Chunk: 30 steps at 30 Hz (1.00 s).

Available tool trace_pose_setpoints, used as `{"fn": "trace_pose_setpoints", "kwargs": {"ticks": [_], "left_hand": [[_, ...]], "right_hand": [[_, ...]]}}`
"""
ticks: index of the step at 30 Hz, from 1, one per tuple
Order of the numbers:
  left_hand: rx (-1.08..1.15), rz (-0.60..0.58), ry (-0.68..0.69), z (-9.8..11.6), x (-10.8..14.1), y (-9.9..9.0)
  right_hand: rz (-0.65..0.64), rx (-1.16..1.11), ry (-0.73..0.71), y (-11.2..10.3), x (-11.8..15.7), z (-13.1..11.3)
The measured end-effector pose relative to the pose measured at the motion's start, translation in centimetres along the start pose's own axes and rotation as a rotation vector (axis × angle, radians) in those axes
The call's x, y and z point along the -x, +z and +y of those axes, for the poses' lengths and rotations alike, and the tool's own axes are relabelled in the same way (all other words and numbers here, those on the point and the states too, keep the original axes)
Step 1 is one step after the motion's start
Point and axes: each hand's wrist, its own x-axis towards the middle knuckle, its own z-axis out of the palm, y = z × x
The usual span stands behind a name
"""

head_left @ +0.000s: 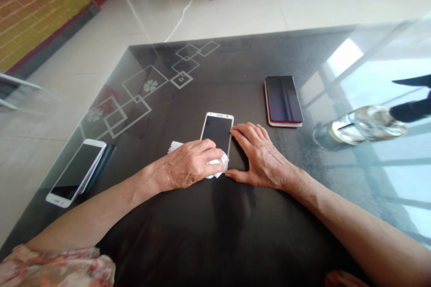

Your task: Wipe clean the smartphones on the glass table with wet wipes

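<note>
A white smartphone with a dark screen lies face up on the black tabletop in front of me. My left hand is closed round a bunched white cloth and presses it against the lower part of the screen. The cloth's zigzag edge pokes out on the far side of that hand. My right hand rests along the phone's right side and holds it in place. Its fingertips touch the upper right edge, and its thumb is at the lower right corner. The phone's lower left is hidden.
Another white phone leans on a dark object at the left. A dark phone lies on a red-edged item at the back right. A clear bottle with a black spray head stands at the right of the glossy table.
</note>
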Motion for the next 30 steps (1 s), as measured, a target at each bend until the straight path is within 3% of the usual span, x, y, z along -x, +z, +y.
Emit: {"fn": "trace_pose_setpoints", "kwargs": {"ticks": [8, 15, 30], "left_hand": [[0.0, 0.002, -0.023, -0.1, 0.6, -0.3], [0.028, 0.013, -0.003, -0.1, -1.0, 0.3], [0.146, 0.057, -0.073, -1.1, 0.4, 0.4]], "right_hand": [[0.013, -0.009, -0.011, 0.1, 0.0, 0.1], [0.009, -0.003, -0.008, 0.0, 0.0, 0.1], [-0.036, 0.065, 0.081, 0.7, 0.2, -0.5]]}}
